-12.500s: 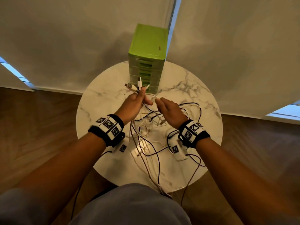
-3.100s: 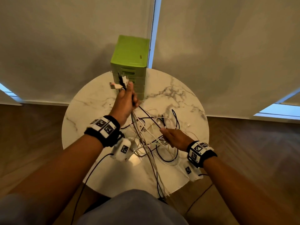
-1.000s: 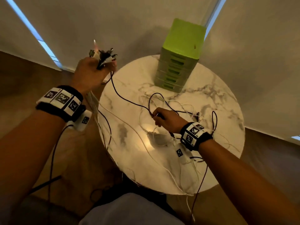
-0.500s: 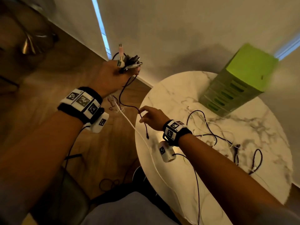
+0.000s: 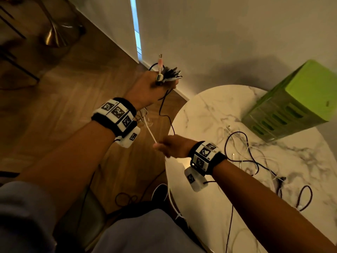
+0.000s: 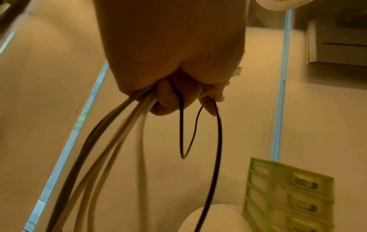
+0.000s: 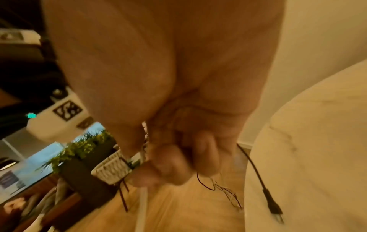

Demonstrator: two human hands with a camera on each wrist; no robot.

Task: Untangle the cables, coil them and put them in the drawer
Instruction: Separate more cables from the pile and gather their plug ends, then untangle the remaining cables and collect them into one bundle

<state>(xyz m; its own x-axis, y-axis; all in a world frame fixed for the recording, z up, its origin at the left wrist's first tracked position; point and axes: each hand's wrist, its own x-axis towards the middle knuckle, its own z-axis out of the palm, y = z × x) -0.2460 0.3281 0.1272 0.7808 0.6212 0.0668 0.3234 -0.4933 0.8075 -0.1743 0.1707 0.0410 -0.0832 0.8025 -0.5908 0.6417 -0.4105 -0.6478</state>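
Note:
My left hand (image 5: 151,88) is raised over the floor left of the table and grips a bunch of cable ends (image 5: 166,74), plugs sticking up. In the left wrist view white and black cables (image 6: 127,125) hang down from my fist (image 6: 178,94). My right hand (image 5: 167,146) sits at the table's left rim, fingers curled round a white cable (image 5: 150,133) that runs up to the left hand. The right wrist view shows that white cable (image 7: 142,204) passing through my fingers (image 7: 168,164). Loose black and white cables (image 5: 246,152) lie on the marble table (image 5: 209,110). The green drawer unit (image 5: 291,106) stands at the back right, drawers closed.
A black plug (image 7: 275,208) dangles beside the table edge. Thin cables (image 5: 125,198) trail on the wooden floor (image 5: 63,106). A chair leg and metal lamp base (image 5: 52,36) stand at the far left. The wall (image 5: 218,33) runs behind the table.
My view has swung left. The left hand stays raised with the plug bunch, while the right hand has taken hold of the white cable below it, at the table's left rim.

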